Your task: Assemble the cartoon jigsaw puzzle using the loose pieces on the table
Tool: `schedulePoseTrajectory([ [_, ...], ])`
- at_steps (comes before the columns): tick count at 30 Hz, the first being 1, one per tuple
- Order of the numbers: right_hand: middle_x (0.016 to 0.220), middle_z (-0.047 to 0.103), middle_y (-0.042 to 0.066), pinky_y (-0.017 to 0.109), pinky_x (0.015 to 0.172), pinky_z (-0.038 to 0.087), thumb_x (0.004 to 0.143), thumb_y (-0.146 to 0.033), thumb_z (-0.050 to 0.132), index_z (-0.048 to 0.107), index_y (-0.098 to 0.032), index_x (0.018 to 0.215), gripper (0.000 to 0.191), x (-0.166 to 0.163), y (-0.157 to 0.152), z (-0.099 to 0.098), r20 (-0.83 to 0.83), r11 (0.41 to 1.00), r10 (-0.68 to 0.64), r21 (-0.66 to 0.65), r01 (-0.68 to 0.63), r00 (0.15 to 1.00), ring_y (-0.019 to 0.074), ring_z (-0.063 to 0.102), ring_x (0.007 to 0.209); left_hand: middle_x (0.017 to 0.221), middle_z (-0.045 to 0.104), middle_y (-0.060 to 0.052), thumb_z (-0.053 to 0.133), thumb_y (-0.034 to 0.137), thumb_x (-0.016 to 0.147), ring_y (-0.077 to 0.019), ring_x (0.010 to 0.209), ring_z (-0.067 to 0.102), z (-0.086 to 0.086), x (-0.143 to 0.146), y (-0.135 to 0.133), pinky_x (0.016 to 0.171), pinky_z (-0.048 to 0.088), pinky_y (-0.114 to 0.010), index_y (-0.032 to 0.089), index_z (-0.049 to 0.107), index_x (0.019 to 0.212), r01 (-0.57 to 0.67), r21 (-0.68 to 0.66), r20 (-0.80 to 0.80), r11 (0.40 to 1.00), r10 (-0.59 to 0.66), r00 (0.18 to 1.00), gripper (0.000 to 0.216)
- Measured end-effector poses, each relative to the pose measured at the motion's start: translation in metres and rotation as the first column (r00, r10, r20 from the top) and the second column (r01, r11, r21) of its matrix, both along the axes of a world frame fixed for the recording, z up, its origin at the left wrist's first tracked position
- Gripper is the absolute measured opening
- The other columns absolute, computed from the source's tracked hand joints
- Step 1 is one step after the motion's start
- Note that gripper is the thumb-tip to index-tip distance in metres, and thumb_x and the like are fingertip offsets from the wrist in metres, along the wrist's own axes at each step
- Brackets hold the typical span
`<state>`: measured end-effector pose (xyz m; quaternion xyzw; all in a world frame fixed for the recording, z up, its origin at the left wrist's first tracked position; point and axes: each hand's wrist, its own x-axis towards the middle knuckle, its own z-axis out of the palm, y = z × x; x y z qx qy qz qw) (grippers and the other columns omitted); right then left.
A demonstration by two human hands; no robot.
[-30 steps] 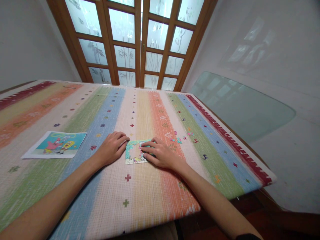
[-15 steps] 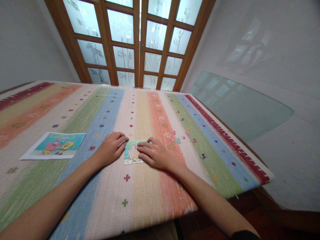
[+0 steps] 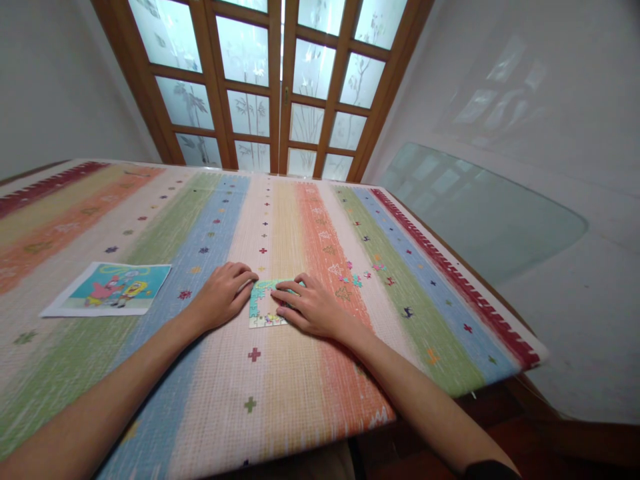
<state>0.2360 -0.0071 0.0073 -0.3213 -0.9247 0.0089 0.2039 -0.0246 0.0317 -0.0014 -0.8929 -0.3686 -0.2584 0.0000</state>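
A partly assembled jigsaw puzzle (image 3: 254, 308) lies flat on the striped tablecloth, with a teal and pale border around a gap in its middle. My left hand (image 3: 229, 293) rests at its left edge, fingers bent and fingertips against the upper left corner. Over its right side lies my right hand (image 3: 311, 307), thumb and fingers bent down at the gap. A small reddish bit shows among those fingers, seemingly a puzzle piece, though mostly covered. The right part of the puzzle is hidden under this hand.
Loose puzzle pieces (image 3: 356, 280) lie in a scatter to the right of my right hand. A printed cartoon picture (image 3: 116, 288) lies on the left. The patterned tablecloth (image 3: 220, 413) covers the table up to its near edge. Wooden doors (image 3: 277, 87) with glass panes stand beyond.
The fingertips of my right hand have shifted very slightly over the puzzle's gap. My left hand stays at the left edge, and the camera view has moved a little.
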Motion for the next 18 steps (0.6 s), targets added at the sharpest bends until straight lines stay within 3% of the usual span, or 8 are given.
schedulePoseTrajectory([
  [18,0.141,0.063,0.010,0.046,0.104,0.042,0.109,-0.041,0.041,0.062,-0.022,0.133,0.038,-0.0014,-0.0031,0.0059,0.076,0.999,0.042,-0.011,-0.041,0.996,0.0264,0.054,0.122,0.104,0.064,-0.010,0.040,0.032,0.105,-0.0283,0.098,0.059,-0.0010,0.0000,0.0000,0.085,0.045,-0.044,0.018,0.066,0.105,0.009,0.000,0.017,1.000,-0.009,1.000,0.029],
])
